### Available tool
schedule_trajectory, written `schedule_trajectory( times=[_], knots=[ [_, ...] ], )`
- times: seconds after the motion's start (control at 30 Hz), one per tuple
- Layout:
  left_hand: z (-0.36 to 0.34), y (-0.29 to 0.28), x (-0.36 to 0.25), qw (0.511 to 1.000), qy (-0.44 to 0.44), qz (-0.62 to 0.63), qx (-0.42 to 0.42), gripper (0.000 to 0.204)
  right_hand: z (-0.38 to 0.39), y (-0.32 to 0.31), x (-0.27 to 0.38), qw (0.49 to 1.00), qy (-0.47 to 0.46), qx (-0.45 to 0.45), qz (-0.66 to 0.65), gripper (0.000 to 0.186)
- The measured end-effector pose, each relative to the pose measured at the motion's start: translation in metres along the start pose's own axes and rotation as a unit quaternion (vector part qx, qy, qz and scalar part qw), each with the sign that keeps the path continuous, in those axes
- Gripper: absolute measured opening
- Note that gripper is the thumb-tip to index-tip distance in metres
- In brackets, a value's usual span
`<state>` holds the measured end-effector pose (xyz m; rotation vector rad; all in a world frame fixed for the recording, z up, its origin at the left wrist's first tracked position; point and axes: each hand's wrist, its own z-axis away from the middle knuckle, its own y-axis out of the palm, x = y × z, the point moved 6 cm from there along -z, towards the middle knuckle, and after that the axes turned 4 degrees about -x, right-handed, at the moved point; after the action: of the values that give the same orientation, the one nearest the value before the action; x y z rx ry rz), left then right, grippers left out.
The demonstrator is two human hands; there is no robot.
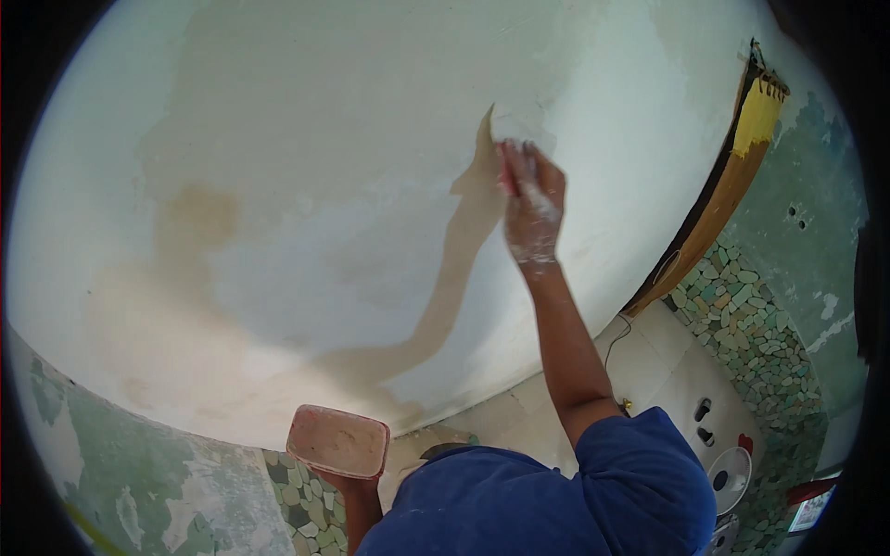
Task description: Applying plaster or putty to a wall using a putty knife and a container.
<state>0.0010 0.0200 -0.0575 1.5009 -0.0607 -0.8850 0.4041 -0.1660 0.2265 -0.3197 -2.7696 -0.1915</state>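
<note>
My right hand [535,208], dusted with white, is raised against the pale wall [352,111]. Its fingers are closed on a small red tool [506,169], held edge-on to the wall, so its exact kind is hard to make out. Below and to the left, my left hand [350,486] holds a red rectangular tub [338,442] from beneath. A smeared, pale paste coats the inside of that tub; most of the left hand's fingers are hidden under it. The shadow of my right arm falls across the wall.
A wooden door frame [709,218] with a yellow piece [758,116] at its top edges the wall on the right. Beyond stands a green wall [802,213] with pebble tiles [742,315]. Dark sandals [705,422] and a white round object [731,480] lie on the floor at lower right.
</note>
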Motion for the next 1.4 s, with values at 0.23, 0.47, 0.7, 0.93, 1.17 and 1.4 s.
schedule_trajectory(
  times=[0.23,0.47,0.7,0.93,1.17,1.4],
  knots=[
    [0.012,0.002,-0.002,1.0,0.009,0.002,-0.021,0.067,0.059,-0.001,0.04,0.99,0.029,0.136,0.035,0.048],
    [0.012,-0.005,-0.005,1.0,0.006,-0.003,-0.012,0.07,0.011,-0.043,0.035,0.992,0.07,0.062,-0.086,0.044],
    [0.01,-0.002,0.002,1.0,0.007,-0.018,0.02,0.07,-0.002,-0.016,0.019,0.994,-0.041,0.059,0.087,0.05],
    [0.011,-0.006,-0.002,0.999,-0.008,-0.007,-0.032,0.069,0.032,-0.024,0.035,0.984,0.033,0.177,-0.002,0.043],
    [0.008,-0.003,-0.004,1.0,0.001,0.004,0.002,0.07,0.025,-0.02,-0.045,0.707,0.481,0.048,-0.516,0.036],
    [0.01,-0.002,-0.004,1.0,-0.005,-0.013,0.002,0.072,0.083,0.012,-0.095,0.701,0.601,-0.015,-0.383,0.029]
  ],
)
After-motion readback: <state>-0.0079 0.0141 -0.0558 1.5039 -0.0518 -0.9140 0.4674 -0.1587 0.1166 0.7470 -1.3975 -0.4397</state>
